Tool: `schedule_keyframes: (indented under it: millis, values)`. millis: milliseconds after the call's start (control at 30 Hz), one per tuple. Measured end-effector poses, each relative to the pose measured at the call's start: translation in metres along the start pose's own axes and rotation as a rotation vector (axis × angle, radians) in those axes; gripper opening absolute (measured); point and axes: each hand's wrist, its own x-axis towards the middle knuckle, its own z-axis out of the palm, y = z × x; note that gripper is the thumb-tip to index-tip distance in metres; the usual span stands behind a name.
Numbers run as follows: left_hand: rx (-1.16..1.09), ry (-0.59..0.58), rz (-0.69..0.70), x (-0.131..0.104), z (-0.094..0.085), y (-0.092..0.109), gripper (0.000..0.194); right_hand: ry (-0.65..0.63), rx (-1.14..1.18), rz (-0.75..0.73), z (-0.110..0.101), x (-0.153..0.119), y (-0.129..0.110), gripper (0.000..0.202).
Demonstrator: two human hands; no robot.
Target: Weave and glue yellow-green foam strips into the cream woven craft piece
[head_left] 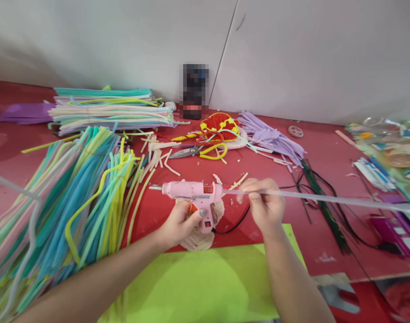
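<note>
A pink hot glue gun (183, 190) is gripped round its handle by my left hand (180, 222), its nozzle pointing left. My right hand (267, 204) pinches a long translucent glue stick (306, 195), whose left end meets the back of the gun. The stick runs on to the right edge of view. Beneath the gun lies a cream fuzzy piece (196, 238), partly hidden by my left hand. A black cord (235, 223) leads from the handle. Scissors (213, 151) with yellow and red handles lie just beyond the gun.
Bundles of coloured pipe cleaners (87, 179) fill the left side. Purple pipe cleaners (272, 134) lie at the back right. A yellow-green sheet (198, 282) covers the front. A blurred-out dark device (194, 89) leans on the wall. A magenta box (395, 235) sits at right.
</note>
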Motion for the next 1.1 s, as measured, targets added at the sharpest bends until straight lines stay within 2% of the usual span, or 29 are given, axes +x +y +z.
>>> schedule_keyframes:
  millis: [167,367,467,600,733,800,967,1033,1100]
  values:
    - [0.023,-0.041,0.096,0.001,-0.001,0.007,0.034,0.038,0.129,0.12,0.005,-0.001,0.003,0.017]
    - [0.023,-0.028,0.084,-0.001,0.001,0.001,0.038,0.055,0.176,0.115,0.007,-0.001,0.002,0.017]
    - [-0.012,-0.026,0.066,0.0,0.001,-0.003,0.043,0.046,0.222,0.192,0.009,-0.001,0.002,0.016]
    - [0.0,0.024,0.079,0.001,0.001,0.0,0.044,-0.067,0.173,0.353,0.02,-0.005,0.003,0.036]
    - [0.071,0.0,0.162,0.003,0.002,0.005,0.039,-0.27,0.086,0.45,0.036,-0.016,0.001,0.025]
    - [0.104,-0.011,0.191,0.004,0.002,0.004,0.036,-0.295,0.057,0.511,0.043,-0.022,-0.002,0.022]
    - [0.193,-0.015,0.271,0.003,-0.002,0.001,0.028,-0.122,-0.017,0.49,0.049,-0.026,-0.008,0.028]
    - [0.268,-0.032,0.293,0.001,-0.004,0.003,0.022,-0.006,-0.061,0.464,0.043,-0.022,-0.008,0.031]
    - [0.431,-0.05,0.376,-0.002,-0.002,0.007,0.022,0.128,-0.086,0.455,0.032,-0.016,-0.006,0.034]
